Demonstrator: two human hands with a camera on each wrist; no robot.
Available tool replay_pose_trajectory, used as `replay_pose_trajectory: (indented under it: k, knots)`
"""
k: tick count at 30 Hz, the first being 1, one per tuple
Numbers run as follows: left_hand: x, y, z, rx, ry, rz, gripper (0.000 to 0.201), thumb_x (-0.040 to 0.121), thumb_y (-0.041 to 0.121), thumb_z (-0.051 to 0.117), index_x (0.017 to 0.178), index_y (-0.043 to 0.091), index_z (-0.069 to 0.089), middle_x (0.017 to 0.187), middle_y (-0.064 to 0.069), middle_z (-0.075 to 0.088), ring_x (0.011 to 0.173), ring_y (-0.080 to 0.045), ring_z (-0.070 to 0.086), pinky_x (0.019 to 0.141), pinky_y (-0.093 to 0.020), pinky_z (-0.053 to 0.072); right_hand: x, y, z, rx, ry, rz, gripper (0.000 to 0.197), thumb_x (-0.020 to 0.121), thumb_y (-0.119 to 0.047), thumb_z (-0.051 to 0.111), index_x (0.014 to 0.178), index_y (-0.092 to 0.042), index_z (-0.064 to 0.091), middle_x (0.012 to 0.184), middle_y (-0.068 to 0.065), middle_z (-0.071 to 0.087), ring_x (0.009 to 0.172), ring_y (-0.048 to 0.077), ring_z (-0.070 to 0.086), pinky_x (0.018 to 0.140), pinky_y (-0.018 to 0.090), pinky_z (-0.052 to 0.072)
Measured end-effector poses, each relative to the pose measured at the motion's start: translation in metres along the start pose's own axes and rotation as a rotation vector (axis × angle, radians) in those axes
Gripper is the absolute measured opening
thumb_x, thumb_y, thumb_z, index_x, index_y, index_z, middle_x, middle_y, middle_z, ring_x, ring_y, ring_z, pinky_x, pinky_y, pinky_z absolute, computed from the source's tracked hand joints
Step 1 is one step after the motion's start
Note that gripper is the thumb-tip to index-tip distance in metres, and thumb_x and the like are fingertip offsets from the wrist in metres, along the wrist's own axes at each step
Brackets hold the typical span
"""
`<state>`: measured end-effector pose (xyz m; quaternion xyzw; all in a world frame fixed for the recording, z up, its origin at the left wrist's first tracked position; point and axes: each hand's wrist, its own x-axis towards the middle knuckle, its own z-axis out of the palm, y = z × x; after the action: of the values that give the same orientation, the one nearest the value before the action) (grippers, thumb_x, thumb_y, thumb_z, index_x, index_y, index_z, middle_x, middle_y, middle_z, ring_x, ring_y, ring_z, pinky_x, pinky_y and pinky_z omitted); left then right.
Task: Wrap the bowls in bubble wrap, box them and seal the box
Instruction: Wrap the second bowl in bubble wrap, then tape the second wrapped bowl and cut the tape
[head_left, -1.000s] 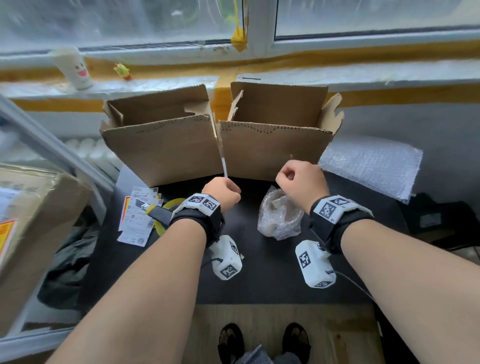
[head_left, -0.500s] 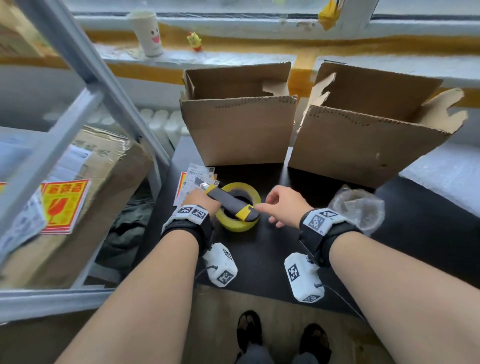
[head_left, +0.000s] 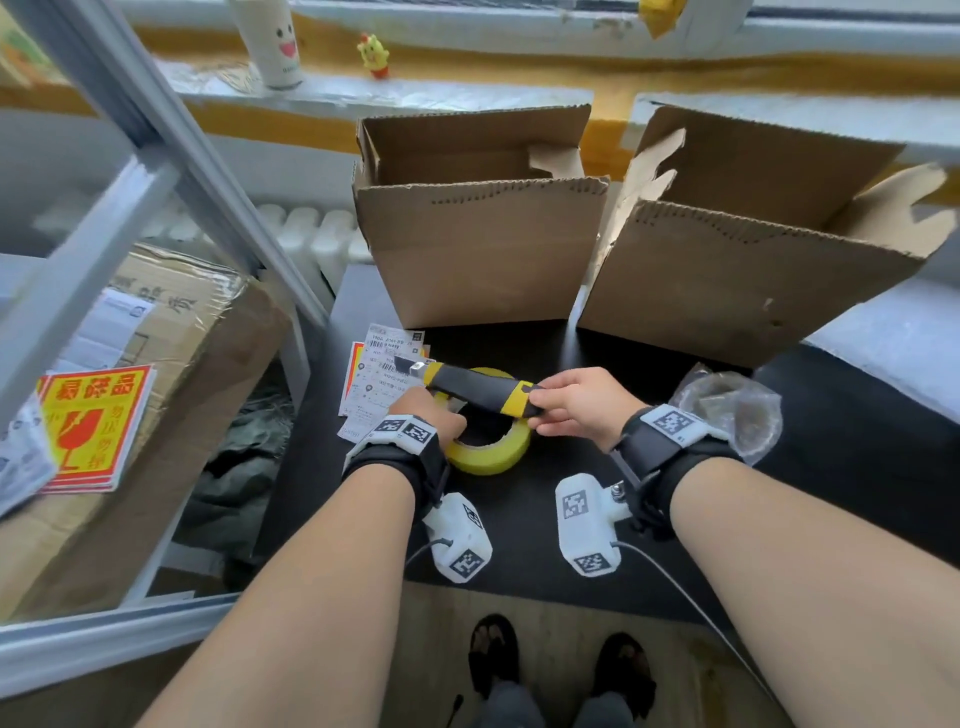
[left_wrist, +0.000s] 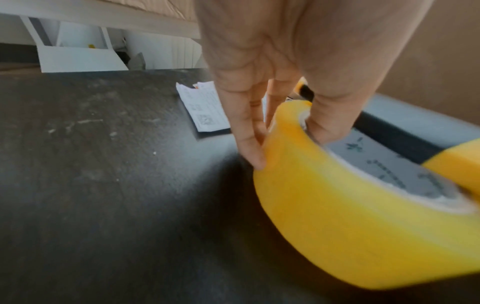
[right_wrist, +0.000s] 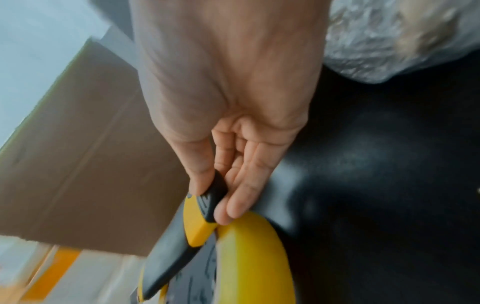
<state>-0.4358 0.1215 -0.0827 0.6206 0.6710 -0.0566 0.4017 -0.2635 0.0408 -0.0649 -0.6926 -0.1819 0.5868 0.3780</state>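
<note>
A yellow tape roll (head_left: 488, 454) lies flat on the black table (head_left: 545, 545). My left hand (head_left: 436, 415) pinches its rim, thumb inside the core and fingers (left_wrist: 249, 148) down the outside of the tape roll (left_wrist: 350, 226). A black-and-yellow utility knife (head_left: 478, 389) stretches across the top of the roll. My right hand (head_left: 566, 410) pinches the butt end of the knife (right_wrist: 207, 207) between thumb and fingers. A bubble-wrapped bowl (head_left: 727, 415) sits just right of my right wrist. Two open cardboard boxes (head_left: 483, 249) (head_left: 737, 280) stand behind.
Paper labels (head_left: 379, 374) lie left of the roll. A bubble wrap sheet (head_left: 898, 338) lies at the far right. A metal shelf frame (head_left: 130, 171) and a taped carton (head_left: 171, 374) with fragile stickers are at the left. A cup (head_left: 270, 41) stands on the windowsill.
Both hands came down from the boxes to the tape roll. The left hand let go of the knife and took the roll; the right hand took the knife's end. My view swung left.
</note>
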Motion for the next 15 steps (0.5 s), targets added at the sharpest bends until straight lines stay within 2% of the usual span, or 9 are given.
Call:
replay_pose_trajectory:
  k: [4, 7, 9, 10, 12, 14, 15]
  knots:
    - [-0.001, 0.007, -0.011, 0.007, -0.066, -0.020, 0.022, 0.063, 0.016, 0.058, 0.083, 0.006, 0.055, 0.088, -0.018, 0.069, 0.079, -0.035, 0.069, 0.082, -0.045, 0.057, -0.003, -0.001, -0.020, 0.245, 0.079, -0.008, 0.023, 0.095, 0.000, 0.056, 0.115, 0.011, 0.054, 0.087, 0.021, 0.064, 0.061, 0.020, 0.069, 0.056, 0.023, 0.059]
    - [0.001, 0.012, -0.019, -0.027, -0.123, -0.044, 0.043, 0.046, 0.014, 0.057, 0.086, 0.002, 0.056, 0.087, -0.020, 0.067, 0.080, -0.036, 0.068, 0.085, -0.046, 0.056, -0.002, 0.002, -0.031, 0.276, 0.136, 0.029, 0.020, 0.096, 0.001, 0.053, 0.114, 0.010, 0.053, 0.085, 0.021, 0.062, 0.070, 0.024, 0.066, 0.058, 0.023, 0.058]
    - [0.003, 0.013, -0.024, -0.033, -0.138, -0.027, 0.054, 0.038, 0.015, 0.058, 0.090, 0.000, 0.059, 0.081, -0.017, 0.062, 0.074, -0.034, 0.064, 0.075, -0.039, 0.056, 0.000, 0.009, -0.035, 0.219, 0.178, 0.059, 0.019, 0.095, 0.002, 0.053, 0.112, 0.009, 0.052, 0.083, 0.021, 0.061, 0.072, 0.026, 0.065, 0.059, 0.024, 0.058]
    - [0.002, 0.014, -0.028, -0.032, -0.139, -0.009, 0.057, 0.038, 0.016, 0.061, 0.093, 0.001, 0.060, 0.079, -0.015, 0.059, 0.070, -0.033, 0.061, 0.066, -0.035, 0.054, 0.001, 0.014, -0.035, 0.187, 0.193, 0.072, 0.017, 0.095, 0.003, 0.053, 0.110, 0.009, 0.052, 0.082, 0.022, 0.061, 0.071, 0.026, 0.065, 0.059, 0.025, 0.057]
    - [0.000, 0.015, -0.032, -0.054, -0.153, 0.022, 0.050, 0.043, 0.018, 0.066, 0.091, 0.004, 0.059, 0.077, -0.012, 0.055, 0.065, -0.029, 0.057, 0.056, -0.029, 0.047, 0.005, 0.025, -0.034, 0.140, 0.220, 0.087, 0.010, 0.094, 0.004, 0.054, 0.104, 0.006, 0.053, 0.081, 0.021, 0.062, 0.070, 0.025, 0.066, 0.059, 0.025, 0.058]
    - [0.000, 0.016, -0.034, -0.084, -0.190, 0.050, 0.045, 0.049, 0.023, 0.072, 0.089, 0.009, 0.057, 0.083, -0.010, 0.055, 0.069, -0.026, 0.057, 0.055, -0.027, 0.045, 0.008, 0.031, -0.032, 0.083, 0.266, 0.097, 0.002, 0.092, 0.003, 0.056, 0.093, 0.001, 0.055, 0.081, 0.019, 0.062, 0.068, 0.024, 0.067, 0.055, 0.024, 0.058]
    - [0.000, 0.017, -0.034, -0.110, -0.209, 0.065, 0.051, 0.048, 0.031, 0.075, 0.092, 0.011, 0.058, 0.088, -0.009, 0.056, 0.072, -0.025, 0.058, 0.058, -0.028, 0.047, 0.009, 0.033, -0.032, 0.047, 0.292, 0.099, 0.007, 0.092, 0.002, 0.057, 0.088, -0.002, 0.055, 0.082, 0.017, 0.062, 0.066, 0.023, 0.067, 0.052, 0.023, 0.058]
